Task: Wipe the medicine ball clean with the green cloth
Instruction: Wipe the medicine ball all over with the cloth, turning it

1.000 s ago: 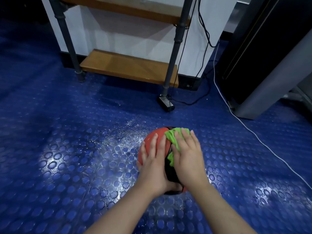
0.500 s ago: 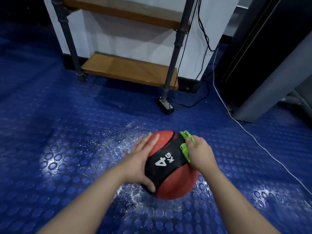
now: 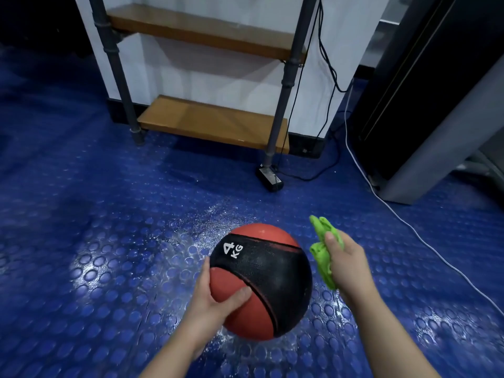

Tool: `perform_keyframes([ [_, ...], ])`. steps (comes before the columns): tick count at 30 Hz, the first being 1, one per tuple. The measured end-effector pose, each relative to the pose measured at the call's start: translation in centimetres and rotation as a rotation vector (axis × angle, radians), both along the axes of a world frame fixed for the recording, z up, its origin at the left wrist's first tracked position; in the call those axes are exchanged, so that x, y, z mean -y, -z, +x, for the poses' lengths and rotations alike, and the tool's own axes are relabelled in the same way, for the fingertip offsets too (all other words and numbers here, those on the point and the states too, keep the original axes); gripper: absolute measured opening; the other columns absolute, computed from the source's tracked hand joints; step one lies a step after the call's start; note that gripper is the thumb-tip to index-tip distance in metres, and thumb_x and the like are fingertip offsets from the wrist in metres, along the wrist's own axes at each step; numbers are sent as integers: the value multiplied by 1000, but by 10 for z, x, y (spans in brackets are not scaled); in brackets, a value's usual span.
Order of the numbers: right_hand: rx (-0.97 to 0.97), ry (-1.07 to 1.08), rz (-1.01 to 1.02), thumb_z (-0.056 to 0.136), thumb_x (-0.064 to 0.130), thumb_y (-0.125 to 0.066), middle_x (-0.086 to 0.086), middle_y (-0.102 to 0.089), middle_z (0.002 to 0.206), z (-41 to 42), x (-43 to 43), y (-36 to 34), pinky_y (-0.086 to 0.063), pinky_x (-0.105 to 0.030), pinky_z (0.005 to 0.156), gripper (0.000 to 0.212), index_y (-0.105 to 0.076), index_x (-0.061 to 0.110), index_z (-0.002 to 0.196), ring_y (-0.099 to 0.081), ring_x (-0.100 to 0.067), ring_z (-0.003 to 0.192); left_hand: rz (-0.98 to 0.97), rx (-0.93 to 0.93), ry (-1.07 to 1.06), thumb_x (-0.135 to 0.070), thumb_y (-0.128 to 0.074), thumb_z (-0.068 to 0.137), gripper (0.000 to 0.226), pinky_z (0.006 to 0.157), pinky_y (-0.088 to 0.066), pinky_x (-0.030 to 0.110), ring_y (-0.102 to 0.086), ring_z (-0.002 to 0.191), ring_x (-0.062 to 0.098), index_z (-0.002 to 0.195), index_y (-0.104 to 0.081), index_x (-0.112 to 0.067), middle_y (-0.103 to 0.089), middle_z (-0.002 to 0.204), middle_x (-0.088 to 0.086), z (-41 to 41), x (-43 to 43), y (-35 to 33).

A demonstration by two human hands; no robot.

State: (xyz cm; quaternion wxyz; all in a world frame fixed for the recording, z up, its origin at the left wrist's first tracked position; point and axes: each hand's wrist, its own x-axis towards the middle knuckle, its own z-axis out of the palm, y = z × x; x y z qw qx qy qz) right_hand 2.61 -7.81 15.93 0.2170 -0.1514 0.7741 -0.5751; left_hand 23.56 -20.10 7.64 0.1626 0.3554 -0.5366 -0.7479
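Observation:
A red and black medicine ball (image 3: 261, 279) marked "4 KG" sits low in the middle of the head view, above the wet blue studded floor. My left hand (image 3: 215, 304) holds the ball at its lower left, thumb across the red panel and fingers hidden under it. My right hand (image 3: 346, 263) grips the bunched green cloth (image 3: 323, 255) just to the right of the ball, a small gap apart from its surface.
A metal-framed rack with wooden shelves (image 3: 215, 124) stands against the white wall behind. A black power adapter (image 3: 268, 178) and black cables lie by its foot. A white cable (image 3: 403, 222) runs across the floor on the right beside a dark grey cabinet (image 3: 436, 105).
The ball has been turned, so the 4 KG marking now faces up. My right hand with the cloth has come off the ball to the right; my left hand shifted lower.

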Motion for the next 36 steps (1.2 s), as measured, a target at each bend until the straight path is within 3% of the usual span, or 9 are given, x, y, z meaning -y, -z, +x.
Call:
perform_keyframes([
  [5,150,-108,90,97,14,-51,2,-71,104,-15,28,28,-52,-36,87,18,-67,17,106,-65,-19,89,48,-38,-6,-44,-93,43,136,103,-43,37,-58,112,7,153,-13,-38,-46,141,-13,1,14,-3],
  [7,280,-50,138,93,7,-53,-8,-71,87,-35,32,31,-53,-34,73,17,-68,6,101,-64,-23,73,176,19,-47,-43,-88,46,135,104,-36,53,-49,127,23,155,-9,-33,-37,153,-1,3,6,-1],
  [10,330,-16,206,87,6,-52,-15,-64,75,-55,35,34,-45,-33,62,19,-68,-2,90,-57,-23,62,295,89,9,-68,-89,12,146,92,-39,63,-50,126,30,142,-26,-42,-49,142,-3,3,-5,1],
  [13,330,-14,232,92,17,-49,-12,-70,88,-51,43,49,-51,-38,80,23,-70,7,90,-63,-25,80,303,127,31,-70,-87,5,150,91,-43,63,-53,120,27,140,-29,-41,-55,130,-8,2,-4,3],
  [17,606,-7,-50,98,24,-43,-3,-68,118,-32,24,67,-48,-43,100,32,-66,16,118,-63,-23,110,401,52,22,-63,-92,13,135,84,-49,68,-58,115,32,136,-38,-49,-55,131,-5,3,-7,2],
  [23,562,213,-181,90,26,-57,-13,-70,112,-5,-3,86,-47,-53,98,26,-69,15,111,-64,-33,107,311,35,37,-58,-94,14,135,62,-58,46,-62,108,27,138,-39,-46,-62,122,-3,0,4,2],
  [26,597,332,-280,92,21,-54,-16,-69,103,6,-12,91,-52,-46,84,26,-65,9,112,-64,-33,92,217,57,80,-55,-96,18,133,69,-59,49,-66,105,28,138,-39,-49,-61,127,-2,-3,11,-4],
  [31,691,442,-479,97,22,-47,-13,-70,106,39,0,106,-48,-49,94,24,-62,13,113,-65,-30,97,52,27,246,-45,-99,22,133,73,-59,34,-70,100,19,139,-36,-48,-55,132,-6,-7,60,-23],
  [36,707,438,-425,100,22,-44,-15,-70,108,58,0,100,-48,-53,96,24,-61,13,114,-66,-32,102,0,104,501,-39,-98,38,127,99,-49,30,-56,121,1,142,-25,-52,-42,146,-15,-7,96,-41],
])
